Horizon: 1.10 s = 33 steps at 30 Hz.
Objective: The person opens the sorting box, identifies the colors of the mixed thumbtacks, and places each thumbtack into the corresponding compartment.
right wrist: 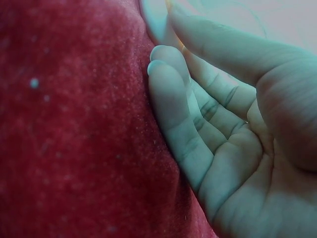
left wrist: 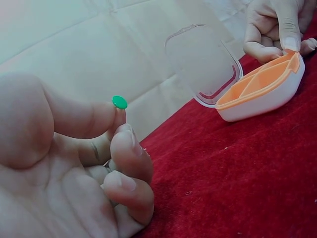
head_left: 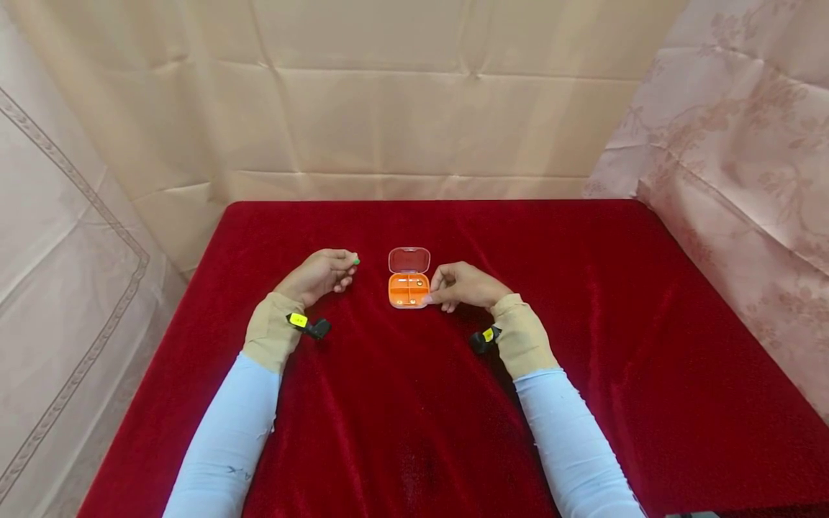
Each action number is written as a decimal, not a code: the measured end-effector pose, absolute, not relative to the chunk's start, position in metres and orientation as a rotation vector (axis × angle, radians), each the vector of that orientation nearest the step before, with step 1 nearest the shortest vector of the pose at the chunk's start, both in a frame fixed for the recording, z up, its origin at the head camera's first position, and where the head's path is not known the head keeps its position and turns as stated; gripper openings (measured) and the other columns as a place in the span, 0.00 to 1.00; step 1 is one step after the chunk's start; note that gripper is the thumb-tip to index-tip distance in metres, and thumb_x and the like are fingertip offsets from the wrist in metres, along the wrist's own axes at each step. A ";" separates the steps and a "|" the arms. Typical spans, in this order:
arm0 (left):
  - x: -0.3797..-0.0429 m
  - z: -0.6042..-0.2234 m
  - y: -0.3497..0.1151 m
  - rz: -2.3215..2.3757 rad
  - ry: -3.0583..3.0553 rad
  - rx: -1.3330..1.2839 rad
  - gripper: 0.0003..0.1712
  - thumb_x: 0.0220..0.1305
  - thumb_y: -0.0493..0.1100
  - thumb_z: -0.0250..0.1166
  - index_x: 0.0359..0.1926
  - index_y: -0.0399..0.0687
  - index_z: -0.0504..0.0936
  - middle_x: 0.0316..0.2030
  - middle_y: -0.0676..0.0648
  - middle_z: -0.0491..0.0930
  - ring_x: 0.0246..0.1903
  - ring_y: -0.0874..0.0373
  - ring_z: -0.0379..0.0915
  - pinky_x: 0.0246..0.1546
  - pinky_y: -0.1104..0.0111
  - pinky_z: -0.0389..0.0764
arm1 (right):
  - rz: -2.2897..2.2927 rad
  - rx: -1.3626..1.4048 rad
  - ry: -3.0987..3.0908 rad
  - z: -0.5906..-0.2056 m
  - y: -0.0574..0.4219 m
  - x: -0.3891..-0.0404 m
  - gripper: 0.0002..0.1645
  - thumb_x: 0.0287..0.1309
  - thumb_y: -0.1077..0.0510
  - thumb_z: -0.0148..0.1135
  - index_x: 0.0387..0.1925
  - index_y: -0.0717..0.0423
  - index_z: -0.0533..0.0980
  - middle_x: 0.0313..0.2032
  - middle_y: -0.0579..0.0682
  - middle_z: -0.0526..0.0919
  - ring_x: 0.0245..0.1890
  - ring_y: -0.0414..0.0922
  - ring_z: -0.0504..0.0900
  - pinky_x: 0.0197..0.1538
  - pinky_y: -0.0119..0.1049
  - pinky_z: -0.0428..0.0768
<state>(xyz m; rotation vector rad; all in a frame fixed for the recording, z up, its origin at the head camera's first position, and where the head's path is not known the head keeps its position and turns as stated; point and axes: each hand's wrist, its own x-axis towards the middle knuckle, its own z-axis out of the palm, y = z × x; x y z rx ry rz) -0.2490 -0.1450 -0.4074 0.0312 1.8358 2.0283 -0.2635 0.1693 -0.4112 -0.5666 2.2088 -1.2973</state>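
Note:
My left hand (head_left: 320, 275) is raised to the left of an orange and white pill box (head_left: 399, 291). Thumb and index finger pinch a small glossy green disc (left wrist: 119, 102), its flat face showing above the fingertips in the left wrist view. The other fingers curl loosely toward the palm. The pill box sits on the red cloth, its clear lid (left wrist: 200, 64) standing up at the back and its divided compartments exposed. Several tiny shiny spots show inside it. My right hand (head_left: 468, 284) holds the box's right edge, thumb on the rim and fingers beside the wall.
Red velvet cloth (head_left: 414, 417) covers the table, with soft folds in it. A beige curtain (head_left: 414, 108) hangs behind the far edge, and patterned drapes flank both sides. Black wrist cameras (head_left: 317, 329) are strapped on both wrists.

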 end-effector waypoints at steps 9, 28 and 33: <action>-0.248 -0.408 -0.143 1.990 1.904 0.012 0.18 0.73 0.42 0.56 0.50 0.28 0.70 0.29 0.48 0.69 0.23 0.60 0.65 0.23 0.73 0.64 | -1.281 -0.577 2.218 -0.413 0.170 -0.264 0.17 0.51 0.55 0.74 0.36 0.61 0.77 0.29 0.55 0.79 0.25 0.47 0.80 0.35 0.41 0.81; -0.245 -0.404 -0.136 1.949 1.930 0.054 0.20 0.71 0.42 0.58 0.50 0.25 0.71 0.27 0.49 0.70 0.22 0.60 0.65 0.23 0.73 0.64 | -1.296 -0.566 2.213 -0.413 0.170 -0.265 0.18 0.51 0.55 0.74 0.36 0.62 0.77 0.29 0.55 0.79 0.24 0.46 0.79 0.34 0.41 0.81; -0.244 -0.403 -0.134 1.946 1.924 0.065 0.19 0.71 0.42 0.59 0.49 0.26 0.71 0.26 0.49 0.70 0.22 0.61 0.65 0.23 0.73 0.64 | -1.286 -0.563 2.221 -0.412 0.170 -0.263 0.17 0.51 0.55 0.74 0.36 0.61 0.77 0.29 0.55 0.79 0.25 0.46 0.79 0.34 0.41 0.81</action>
